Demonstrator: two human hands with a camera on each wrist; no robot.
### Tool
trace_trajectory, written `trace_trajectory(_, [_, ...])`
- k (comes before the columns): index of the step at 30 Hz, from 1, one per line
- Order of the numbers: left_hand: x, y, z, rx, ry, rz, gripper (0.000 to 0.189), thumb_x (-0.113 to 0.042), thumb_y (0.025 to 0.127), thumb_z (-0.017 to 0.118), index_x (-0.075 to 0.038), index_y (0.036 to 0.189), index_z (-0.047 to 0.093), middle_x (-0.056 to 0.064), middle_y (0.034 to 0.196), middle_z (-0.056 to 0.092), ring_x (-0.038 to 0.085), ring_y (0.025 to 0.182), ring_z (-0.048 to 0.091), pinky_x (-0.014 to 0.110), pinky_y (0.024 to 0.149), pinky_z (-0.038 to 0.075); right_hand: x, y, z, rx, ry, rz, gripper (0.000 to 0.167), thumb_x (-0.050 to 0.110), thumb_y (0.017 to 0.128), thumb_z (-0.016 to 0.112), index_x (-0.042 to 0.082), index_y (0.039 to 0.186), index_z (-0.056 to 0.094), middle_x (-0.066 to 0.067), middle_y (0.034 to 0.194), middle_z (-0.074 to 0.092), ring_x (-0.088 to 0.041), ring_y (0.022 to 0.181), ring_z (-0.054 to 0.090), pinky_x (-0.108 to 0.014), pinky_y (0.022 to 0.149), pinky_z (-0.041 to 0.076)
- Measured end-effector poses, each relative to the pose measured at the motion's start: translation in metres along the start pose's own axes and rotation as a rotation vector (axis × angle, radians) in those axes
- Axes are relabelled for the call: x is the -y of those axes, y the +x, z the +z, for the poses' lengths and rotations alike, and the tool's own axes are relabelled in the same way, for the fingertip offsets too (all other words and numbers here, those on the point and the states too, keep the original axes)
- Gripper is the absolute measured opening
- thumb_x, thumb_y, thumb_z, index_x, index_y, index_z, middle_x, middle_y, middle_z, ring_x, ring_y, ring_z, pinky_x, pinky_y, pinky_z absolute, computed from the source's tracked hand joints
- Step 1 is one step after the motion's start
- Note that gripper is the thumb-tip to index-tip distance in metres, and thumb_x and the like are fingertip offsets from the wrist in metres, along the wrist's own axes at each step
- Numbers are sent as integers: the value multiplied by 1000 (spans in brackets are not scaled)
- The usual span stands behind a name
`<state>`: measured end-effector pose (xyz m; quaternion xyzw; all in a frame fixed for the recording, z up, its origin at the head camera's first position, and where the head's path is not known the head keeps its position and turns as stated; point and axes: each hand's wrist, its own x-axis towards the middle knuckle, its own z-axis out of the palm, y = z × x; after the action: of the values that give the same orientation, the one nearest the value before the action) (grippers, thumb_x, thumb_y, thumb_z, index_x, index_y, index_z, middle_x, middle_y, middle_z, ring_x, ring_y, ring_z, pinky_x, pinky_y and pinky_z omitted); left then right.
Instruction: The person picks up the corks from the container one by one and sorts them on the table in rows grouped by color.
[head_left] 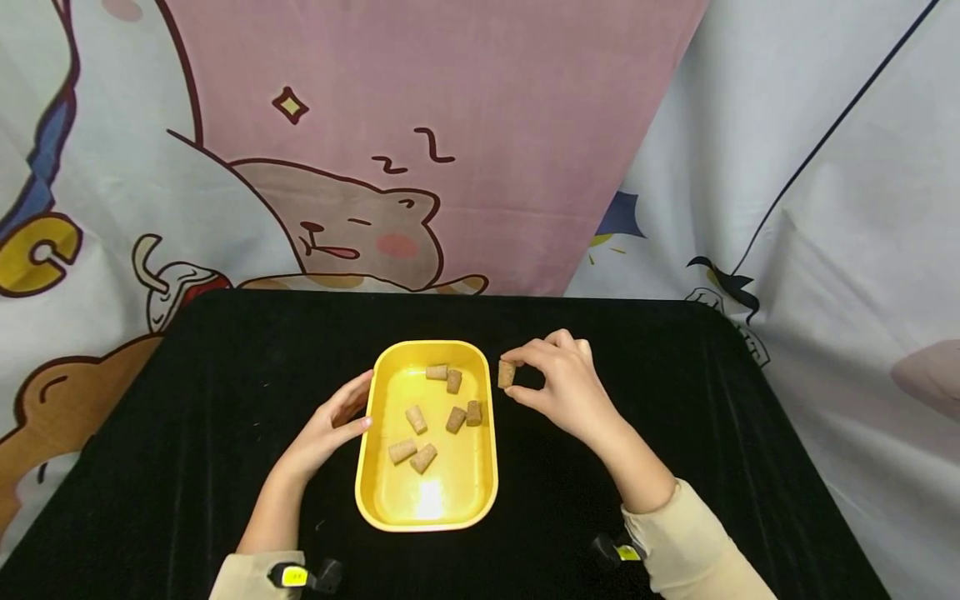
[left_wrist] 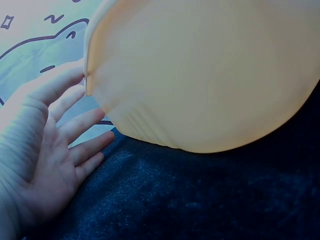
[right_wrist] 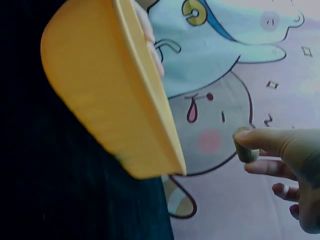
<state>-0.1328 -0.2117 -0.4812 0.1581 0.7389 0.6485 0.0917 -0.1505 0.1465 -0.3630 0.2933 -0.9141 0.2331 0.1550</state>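
A yellow rectangular tray [head_left: 429, 510] stands on the black table, with several small corks inside, such as one light cork [head_left: 402, 452] and one darker cork [head_left: 456, 419]. Along its left side rests my left hand [head_left: 330, 429], thumb tip at the rim. The left wrist view shows that hand [left_wrist: 55, 140] with fingers spread and fairly straight, the fingertips against the tray wall [left_wrist: 200, 90]. Just right of the tray, my right hand [head_left: 558, 383] pinches one cork [head_left: 507, 374] between thumb and fingertips. In the right wrist view this cork [right_wrist: 246, 147] is apart from the tray.
Black cloth [head_left: 637, 350] covers the table. Behind it hangs a curtain [head_left: 525, 125] printed with cartoon animals. A wrist strap [head_left: 296, 576] sits on the left sleeve, another device [head_left: 618, 548] by the right sleeve.
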Motion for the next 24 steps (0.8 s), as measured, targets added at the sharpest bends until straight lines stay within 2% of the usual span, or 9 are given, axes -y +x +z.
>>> trace_trajectory(6, [-1, -1, 1, -3, -1, 1, 63, -7, 94, 58, -13, 150, 30, 12, 151, 34, 34, 136, 32, 61, 107, 21, -22, 0, 5, 28, -5, 11, 36, 27, 73, 84, 19, 105, 71, 9, 97, 66, -14, 87, 42, -37, 73, 27])
trace_trajectory(13, [-2, -1, 2, -9, 4, -13, 63, -8, 94, 58, -14, 150, 30, 12, 151, 34, 34, 136, 31, 61, 107, 20, -46, 0, 20, 80, 6, 54, 36, 28, 74, 83, 19, 107, 71, 7, 98, 66, -14, 87, 42, -36, 75, 27])
trace_trajectory(17, [-1, -1, 2, -11, 3, -11, 63, -8, 94, 58, -13, 150, 30, 13, 151, 34, 35, 136, 31, 61, 107, 21, -56, -1, 29, 103, 20, 84, 36, 27, 75, 83, 19, 108, 71, 7, 99, 66, -14, 88, 42, -36, 75, 26])
trace_trajectory(24, [1, 0, 1, -1, 8, 15, 62, -6, 94, 57, -14, 150, 30, 12, 151, 35, 33, 136, 33, 60, 107, 23, -69, -2, 43, 120, 24, 73, 36, 28, 77, 81, 19, 110, 71, 6, 100, 67, -14, 89, 43, -36, 76, 27])
